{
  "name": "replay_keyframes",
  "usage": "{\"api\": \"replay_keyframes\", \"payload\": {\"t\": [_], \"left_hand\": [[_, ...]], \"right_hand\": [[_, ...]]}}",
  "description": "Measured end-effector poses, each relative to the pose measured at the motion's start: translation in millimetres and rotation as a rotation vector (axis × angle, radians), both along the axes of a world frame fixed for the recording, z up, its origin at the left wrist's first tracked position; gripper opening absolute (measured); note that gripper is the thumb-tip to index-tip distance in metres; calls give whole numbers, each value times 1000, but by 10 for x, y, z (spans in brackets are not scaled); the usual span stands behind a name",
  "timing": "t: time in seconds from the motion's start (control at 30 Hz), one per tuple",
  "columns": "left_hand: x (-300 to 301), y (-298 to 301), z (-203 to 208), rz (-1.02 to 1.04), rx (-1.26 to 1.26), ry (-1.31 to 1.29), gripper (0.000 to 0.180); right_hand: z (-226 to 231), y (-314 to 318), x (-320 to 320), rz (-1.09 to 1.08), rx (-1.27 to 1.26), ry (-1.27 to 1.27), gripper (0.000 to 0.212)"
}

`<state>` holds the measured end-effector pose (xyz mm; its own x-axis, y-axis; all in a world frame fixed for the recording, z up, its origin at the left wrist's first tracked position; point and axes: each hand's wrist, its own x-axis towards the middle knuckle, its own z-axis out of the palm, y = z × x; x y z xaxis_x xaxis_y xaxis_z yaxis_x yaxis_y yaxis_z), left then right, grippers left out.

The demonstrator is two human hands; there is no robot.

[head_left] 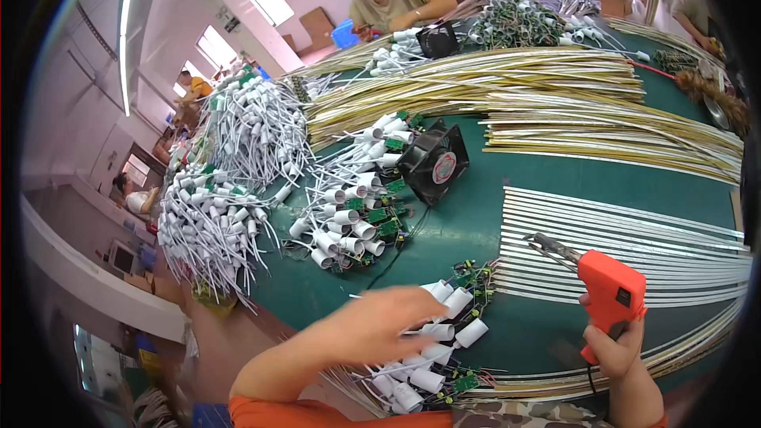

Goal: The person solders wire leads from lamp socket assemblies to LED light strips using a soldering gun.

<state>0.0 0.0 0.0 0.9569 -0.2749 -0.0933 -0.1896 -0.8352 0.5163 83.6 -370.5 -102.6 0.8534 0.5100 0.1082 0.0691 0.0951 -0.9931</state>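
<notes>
My right hand [617, 341] is closed round the grip of a red soldering gun [612, 289]. The gun's metal tip [547, 244] points left, over the left ends of a row of thin white strips [618, 246] laid side by side. My left hand [380, 323] is slightly blurred, its fingers apart, just over a near pile of white cylindrical lamp sockets [428, 380]. Whether its fingertips touch a socket I cannot tell. Small green circuit boards with wires [474, 281] lie at the edge of that pile, beside the strip ends.
A black fan [434, 162] stands on the green table [444, 246], next to more sockets with boards [349, 222]. Large heaps of white wired sockets [214, 222] line the left edge. Bundles of yellowish strips [476, 83] lie across the back. A co-worker [392, 0] sits opposite.
</notes>
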Motion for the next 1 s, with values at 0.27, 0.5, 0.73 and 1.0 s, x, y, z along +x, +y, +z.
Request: {"api": "replay_keyframes", "payload": {"t": [0.27,0.5,0.73,1.0], "left_hand": [[-338,1313,-407,509,383,-480,32],[-303,1110,-949,281,578,-634,35],[-247,1175,-1077,314,614,-728,40],[-176,1303,-326,627,-67,-839,22]], "right_hand": [[15,113,-60,-103,43,88,60],[-243,72,-99,-331,39,78,65],[-348,-22,13,-213,-27,10,63],[-163,75,-77,-233,9,27,60]]}}
